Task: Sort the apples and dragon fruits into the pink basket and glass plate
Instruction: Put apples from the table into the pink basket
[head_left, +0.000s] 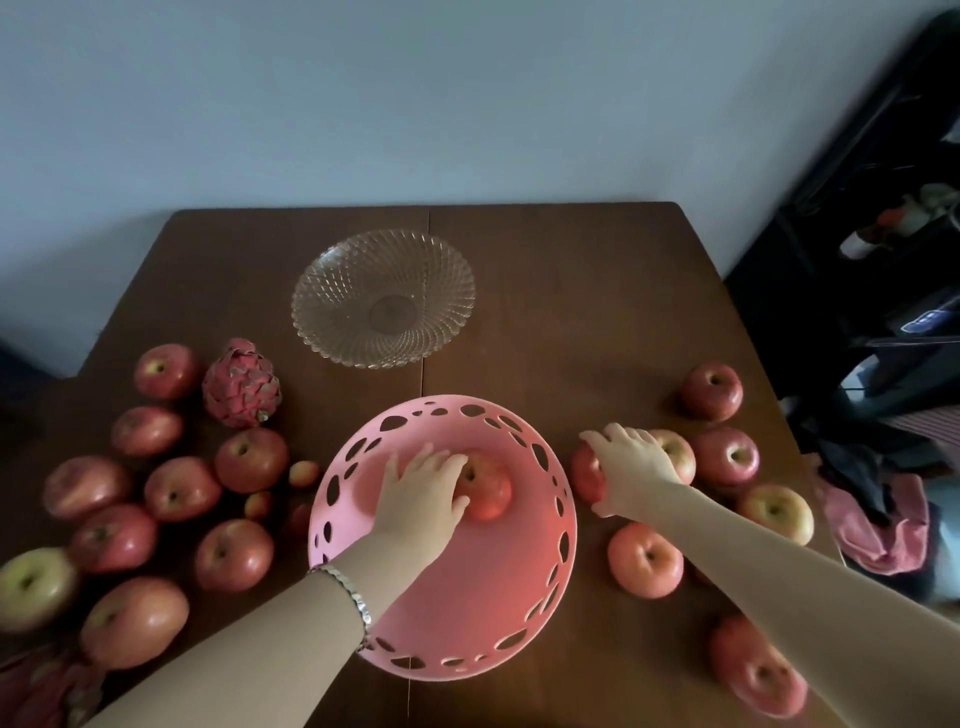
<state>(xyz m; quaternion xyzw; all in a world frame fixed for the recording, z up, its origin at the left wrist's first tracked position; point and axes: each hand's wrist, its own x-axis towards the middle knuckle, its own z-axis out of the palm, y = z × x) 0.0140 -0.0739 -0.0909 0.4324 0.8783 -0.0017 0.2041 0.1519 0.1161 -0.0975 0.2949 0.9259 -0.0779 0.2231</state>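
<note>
The pink basket (519, 618) sits at the table's front centre with one red apple (488, 491) inside. My left hand (423, 491) reaches into the basket, thumb and fingers curled round that apple's left side. Just right of the basket, my right hand (631, 467) grips another apple (586, 470) that sits on the table. The glass plate (317, 317) stands behind the basket with nothing on it. A dragon fruit (241, 384) stands at the left, and a second dragon fruit (47, 686) lies at the bottom left corner. Several apples lie on both sides.
The brown wooden table (571, 291) ends at a pale wall behind. A pink cloth (883, 535) lies at the right edge beside dark shelving (857, 218) with clutter. Small fruits (304, 473) lie between the left apples and the basket.
</note>
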